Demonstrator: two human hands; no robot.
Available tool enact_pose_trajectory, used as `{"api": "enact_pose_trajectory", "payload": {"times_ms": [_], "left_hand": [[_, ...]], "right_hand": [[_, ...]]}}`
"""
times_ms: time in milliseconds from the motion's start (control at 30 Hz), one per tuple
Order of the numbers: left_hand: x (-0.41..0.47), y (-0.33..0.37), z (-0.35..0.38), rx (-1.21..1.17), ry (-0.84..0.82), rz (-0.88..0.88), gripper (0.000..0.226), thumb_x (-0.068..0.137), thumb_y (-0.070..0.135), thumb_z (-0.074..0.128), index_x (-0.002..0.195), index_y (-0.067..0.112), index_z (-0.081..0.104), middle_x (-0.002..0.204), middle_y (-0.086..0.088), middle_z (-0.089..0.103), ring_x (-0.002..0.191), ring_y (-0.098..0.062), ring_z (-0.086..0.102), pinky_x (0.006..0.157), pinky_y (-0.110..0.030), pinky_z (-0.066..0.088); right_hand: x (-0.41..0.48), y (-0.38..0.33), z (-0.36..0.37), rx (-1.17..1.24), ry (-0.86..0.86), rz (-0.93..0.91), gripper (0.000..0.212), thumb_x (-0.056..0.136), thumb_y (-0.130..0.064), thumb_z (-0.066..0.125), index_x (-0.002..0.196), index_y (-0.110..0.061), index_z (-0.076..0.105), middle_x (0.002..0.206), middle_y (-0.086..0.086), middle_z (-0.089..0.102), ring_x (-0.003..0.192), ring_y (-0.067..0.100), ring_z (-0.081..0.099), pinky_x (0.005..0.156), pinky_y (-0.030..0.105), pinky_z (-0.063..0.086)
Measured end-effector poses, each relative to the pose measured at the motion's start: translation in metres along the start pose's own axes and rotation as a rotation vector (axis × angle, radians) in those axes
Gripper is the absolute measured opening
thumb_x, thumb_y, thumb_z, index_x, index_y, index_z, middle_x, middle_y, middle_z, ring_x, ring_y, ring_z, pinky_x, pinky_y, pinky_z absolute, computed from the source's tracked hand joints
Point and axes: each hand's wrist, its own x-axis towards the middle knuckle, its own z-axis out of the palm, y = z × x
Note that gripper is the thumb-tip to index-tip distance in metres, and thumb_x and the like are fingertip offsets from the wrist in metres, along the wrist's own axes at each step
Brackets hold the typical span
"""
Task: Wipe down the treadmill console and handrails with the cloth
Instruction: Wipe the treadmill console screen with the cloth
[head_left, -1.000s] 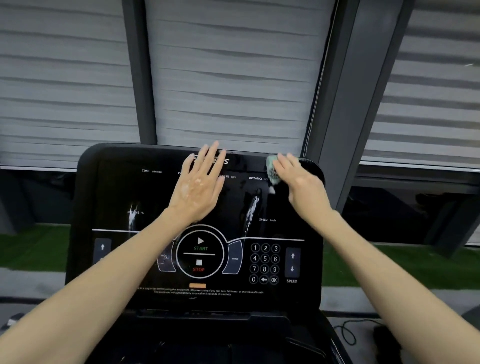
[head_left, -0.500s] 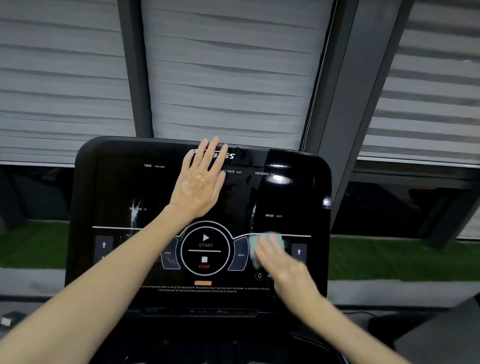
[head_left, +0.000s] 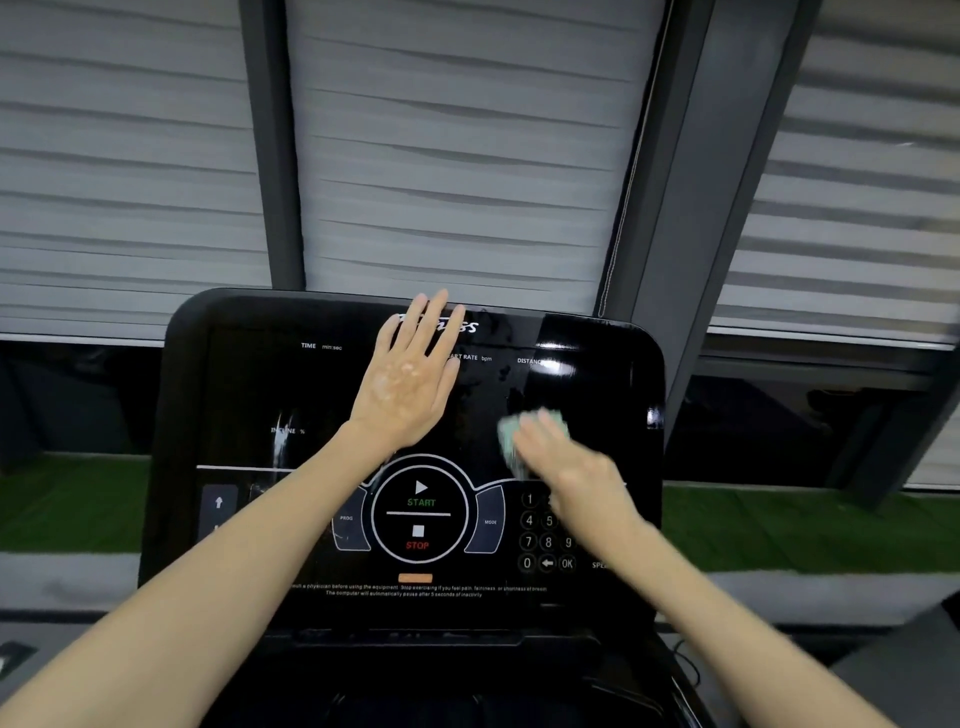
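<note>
wiping console (head_left: 249, 395): left hand (head_left: 410, 384) flat, fingers straight; right hand (head_left: 576, 467) presses cloth (head_left: 511, 434), grip unclear to me; next keypad (head_left: 540, 540), then handrails.

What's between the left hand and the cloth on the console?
Head view: only bare glossy console panel between the left hand and the cloth under the right hand; nothing sits there.

Bare forearms (head_left: 234, 545) — left hand (head_left: 410, 384) glossy-patched on back, right hand (head_left: 576, 467) blurred.
</note>
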Motion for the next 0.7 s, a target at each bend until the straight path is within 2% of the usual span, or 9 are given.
{"api": "enact_pose_trajectory", "payload": {"times_ms": [133,267,333,400,467,567,633,700], "left_hand": [[0.0,0.001,0.0,-0.01,0.014,0.0,0.056,0.104,0.034,0.024,0.155,0.01,0.023,0.16,-0.017,0.022,0.148,-0.033,0.021,0.117,-0.047,0.023],[-0.001,0.001,0.0,-0.027,0.03,0.002,0.055,0.105,0.034,0.024,0.155,0.01,0.022,0.16,-0.017,0.022,0.148,-0.033,0.021,0.117,-0.047,0.022],[-0.001,0.0,0.001,-0.027,0.034,0.004,0.055,0.105,0.034,0.024,0.155,0.01,0.022,0.16,-0.017,0.021,0.148,-0.033,0.02,0.117,-0.046,0.021],[-0.001,0.0,0.002,-0.024,0.037,0.002,0.056,0.105,0.034,0.024,0.155,0.01,0.022,0.161,-0.017,0.021,0.148,-0.033,0.02,0.117,-0.046,0.021],[-0.001,0.0,0.003,-0.024,0.037,0.003,0.056,0.104,0.034,0.024,0.155,0.01,0.021,0.161,-0.017,0.02,0.149,-0.033,0.019,0.117,-0.046,0.02],[-0.001,0.0,0.004,-0.025,0.039,-0.001,0.056,0.104,0.034,0.024,0.155,0.01,0.021,0.161,-0.017,0.019,0.149,-0.033,0.019,0.118,-0.046,0.02],[-0.001,0.0,0.004,-0.024,0.042,0.003,0.056,0.105,0.034,0.024,0.155,0.01,0.022,0.161,-0.017,0.02,0.149,-0.033,0.019,0.118,-0.046,0.02],[-0.001,0.0,0.004,-0.023,0.046,0.006,0.055,0.105,0.034,0.023,0.155,0.01,0.022,0.161,-0.017,0.02,0.149,-0.033,0.019,0.118,-0.046,0.02]], "right_hand": [[0.08,0.026,-0.024,-0.073,0.071,0.074,0.072,0.052,0.022,0.047,0.118,-0.002,0.062,0.124,0.012,0.062,0.11,0.034,0.063,0.054,0.035,0.057],[0.108,0.033,-0.033,-0.066,0.068,0.123,0.071,0.055,0.02,0.047,0.121,-0.003,0.057,0.117,0.012,0.061,0.091,0.038,0.064,0.048,0.037,0.053],[0.103,0.025,-0.032,-0.075,0.111,0.123,0.069,0.054,0.022,0.048,0.118,-0.002,0.058,0.112,0.009,0.061,0.092,0.034,0.062,0.044,0.034,0.051],[0.085,0.014,-0.024,-0.049,0.136,0.063,0.07,0.052,0.025,0.048,0.116,0.001,0.06,0.116,0.01,0.063,0.107,0.032,0.062,0.048,0.032,0.055],[0.053,0.0,-0.008,0.002,0.112,-0.01,0.068,0.054,0.022,0.04,0.116,0.001,0.061,0.121,0.012,0.061,0.118,0.03,0.058,0.056,0.032,0.059],[-0.014,-0.027,0.023,0.139,-0.046,-0.048,0.069,0.062,0.009,0.025,0.122,-0.004,0.057,0.126,0.015,0.058,0.113,0.036,0.06,0.064,0.038,0.06],[-0.057,-0.044,0.038,0.177,-0.136,-0.084,0.073,0.063,0.005,0.026,0.13,-0.009,0.05,0.135,0.011,0.057,0.125,0.027,0.053,0.074,0.032,0.058],[-0.087,-0.055,0.045,0.219,-0.181,-0.101,0.074,0.063,0.004,0.025,0.131,-0.014,0.048,0.136,0.004,0.057,0.129,0.018,0.047,0.071,0.024,0.057]]}}
